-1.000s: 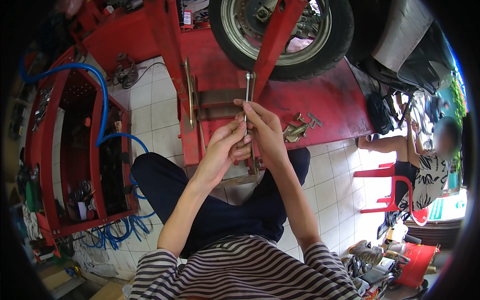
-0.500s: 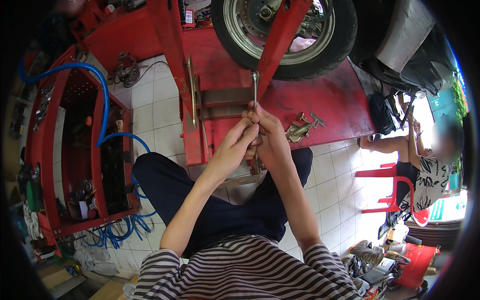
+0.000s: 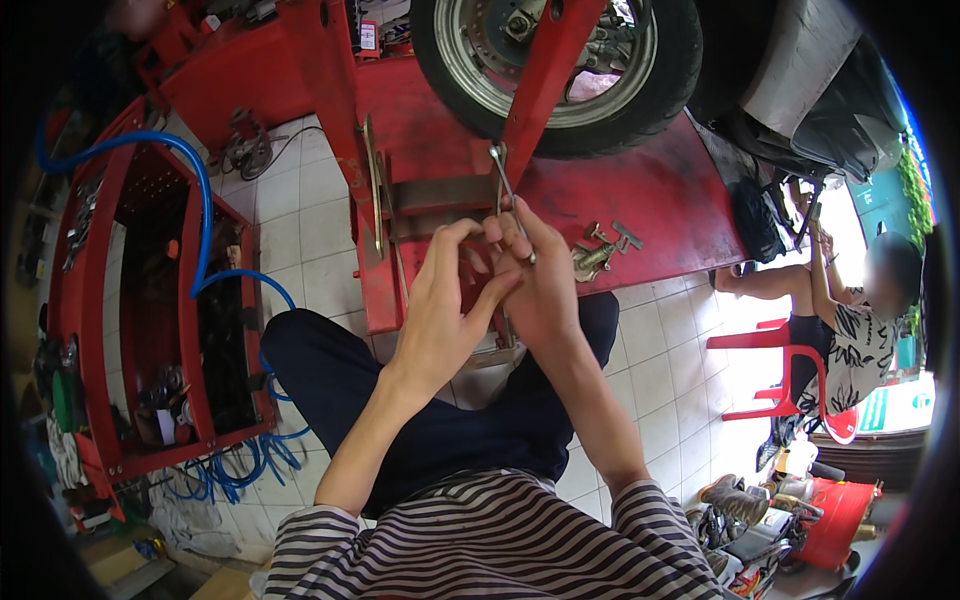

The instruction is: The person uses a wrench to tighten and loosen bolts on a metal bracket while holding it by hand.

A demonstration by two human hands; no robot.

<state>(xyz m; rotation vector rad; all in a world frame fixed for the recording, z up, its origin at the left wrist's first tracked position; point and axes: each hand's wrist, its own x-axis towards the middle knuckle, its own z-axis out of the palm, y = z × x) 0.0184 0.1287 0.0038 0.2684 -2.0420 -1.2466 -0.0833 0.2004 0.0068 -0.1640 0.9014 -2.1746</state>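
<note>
A slim silver wrench [image 3: 506,180] slants up from the fingers of my right hand [image 3: 548,285], one end pointing to the red stand and the other end showing below the fingers. My left hand [image 3: 432,315] is beside it with curved, parted fingers. Its fingertips and thumb meet or nearly meet the right hand; whether anything small lies between the two palms is hidden. To the right of my hands, a brass-coloured metal part [image 3: 592,262] with a lever-like arm rests on the red platform [image 3: 660,215].
Ahead, a wheel with a black tyre [image 3: 685,75] stands behind a red steel post [image 3: 535,90]. A red tool cart [image 3: 190,340] and a blue hose [image 3: 208,220] are at left. At right, a person sits on a red chair [image 3: 765,340]; metal parts lie piled below.
My left hand has drawn back left and its fingers have opened out from around the right hand. The wrench has tilted, its upper end swinging left.
</note>
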